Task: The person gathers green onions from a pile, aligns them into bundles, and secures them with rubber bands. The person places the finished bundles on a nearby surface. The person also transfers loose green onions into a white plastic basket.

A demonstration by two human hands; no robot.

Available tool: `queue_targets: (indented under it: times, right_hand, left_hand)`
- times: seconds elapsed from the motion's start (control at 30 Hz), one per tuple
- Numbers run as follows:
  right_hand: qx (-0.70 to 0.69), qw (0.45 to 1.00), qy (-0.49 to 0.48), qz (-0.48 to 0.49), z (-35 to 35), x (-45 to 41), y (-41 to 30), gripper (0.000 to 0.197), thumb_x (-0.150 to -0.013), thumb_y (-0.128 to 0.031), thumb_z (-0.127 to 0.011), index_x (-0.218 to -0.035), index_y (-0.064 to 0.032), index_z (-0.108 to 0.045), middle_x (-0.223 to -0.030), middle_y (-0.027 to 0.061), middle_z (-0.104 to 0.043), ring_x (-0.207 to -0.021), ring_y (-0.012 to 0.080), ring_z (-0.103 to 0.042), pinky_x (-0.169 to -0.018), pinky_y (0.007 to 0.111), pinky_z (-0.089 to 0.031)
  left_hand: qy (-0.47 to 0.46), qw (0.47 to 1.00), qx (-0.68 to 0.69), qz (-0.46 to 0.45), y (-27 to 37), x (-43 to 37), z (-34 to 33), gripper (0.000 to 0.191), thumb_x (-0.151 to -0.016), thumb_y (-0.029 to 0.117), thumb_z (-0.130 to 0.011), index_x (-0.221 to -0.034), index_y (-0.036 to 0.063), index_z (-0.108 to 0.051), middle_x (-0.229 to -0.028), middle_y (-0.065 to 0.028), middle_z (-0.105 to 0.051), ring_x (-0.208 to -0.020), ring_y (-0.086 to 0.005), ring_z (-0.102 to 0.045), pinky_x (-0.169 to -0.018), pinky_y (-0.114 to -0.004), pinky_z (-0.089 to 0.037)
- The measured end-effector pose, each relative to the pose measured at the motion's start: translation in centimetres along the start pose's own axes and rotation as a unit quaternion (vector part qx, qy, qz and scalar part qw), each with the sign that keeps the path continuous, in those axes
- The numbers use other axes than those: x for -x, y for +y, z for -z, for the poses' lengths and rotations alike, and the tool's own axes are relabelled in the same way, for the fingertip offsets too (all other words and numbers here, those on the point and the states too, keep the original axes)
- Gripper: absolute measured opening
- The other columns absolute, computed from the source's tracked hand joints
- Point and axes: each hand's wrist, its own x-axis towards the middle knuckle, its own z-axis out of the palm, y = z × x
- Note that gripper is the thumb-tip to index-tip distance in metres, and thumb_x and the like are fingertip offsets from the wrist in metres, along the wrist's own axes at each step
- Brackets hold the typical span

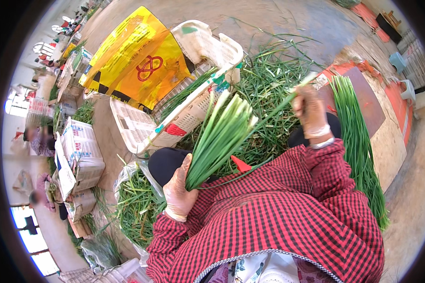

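My left hand (180, 192), in a thin translucent glove, is closed around a bundle of garlic chives (221, 138), its pale stem ends pointing up and away from me. To the right, my right hand (310, 108), in a soiled glove, pinches a few chive stalks (287, 100) near their whitish end; their green length slants down toward the bundle. A long pile of chives (357, 148) lies on a board at my right. Loose trimmed leaves (269, 85) are heaped on the floor before my knees.
A white plastic crate (187, 113) holding chives and a yellow printed bag (138, 60) stands ahead on the left. A clear bag of chive scraps (138, 205) sits beside my left knee. Stacked crates (86, 152) and other people (44, 191) are farther left; stools (407, 90) stand at right.
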Motion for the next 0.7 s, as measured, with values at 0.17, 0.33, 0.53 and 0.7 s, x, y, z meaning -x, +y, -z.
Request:
queue_targets:
  times: [0.17,0.33,0.53,0.7]
  right_hand:
    - [0.213,0.962,0.168,0.021,9.3,-2.4,-3.2,0.018,-0.093,-0.021,-0.067,-0.097,-0.0037,-0.065,-0.076,0.0006,-0.066,-0.062,0.0062,-0.058,-0.053,0.019,-0.044]
    - [0.232,0.964,-0.067,-0.109,4.9,-0.7,2.2,0.056,-0.085,-0.024,-0.079,-0.13,0.0004,-0.056,-0.118,0.0055,-0.065,-0.108,0.0161,-0.061,-0.096,0.029,-0.048]
    - [0.133,0.967,-0.209,-0.065,-5.3,1.3,2.9,0.089,-0.085,-0.023,-0.079,-0.153,-0.0031,-0.024,-0.142,0.0142,-0.046,-0.096,0.0173,-0.062,-0.073,0.03,-0.055]
    - [0.105,0.966,-0.203,-0.119,-7.8,0.4,1.7,0.025,-0.099,-0.023,-0.061,-0.115,-0.0038,-0.063,-0.063,-0.0041,-0.057,-0.051,0.0032,-0.052,-0.046,0.018,-0.043]
  left_hand:
    - [0.032,0.991,0.131,0.022,-1.6,0.8,0.1,0.073,-0.075,-0.011,-0.069,-0.143,0.0046,-0.048,-0.147,-0.0134,-0.051,-0.133,-0.0226,-0.05,-0.11,-0.034,-0.039]
    - [0.004,0.934,0.327,0.143,-0.2,-0.2,-0.1,0.072,-0.075,-0.013,-0.064,-0.143,0.0017,-0.044,-0.133,-0.0114,-0.06,-0.118,-0.0205,-0.06,-0.097,-0.031,-0.049]
    - [-0.086,0.816,0.486,0.301,4.2,-2.6,1.1,0.059,-0.077,-0.007,-0.065,-0.133,-0.0007,-0.049,-0.103,-0.0178,-0.069,-0.065,-0.0131,-0.063,-0.062,-0.024,-0.054]
    - [-0.153,0.65,0.668,0.328,3.5,-1.3,0.6,0.052,-0.086,0.012,-0.068,-0.132,-0.005,-0.049,-0.104,-0.0191,-0.069,-0.056,-0.0133,-0.059,-0.053,-0.024,-0.048]
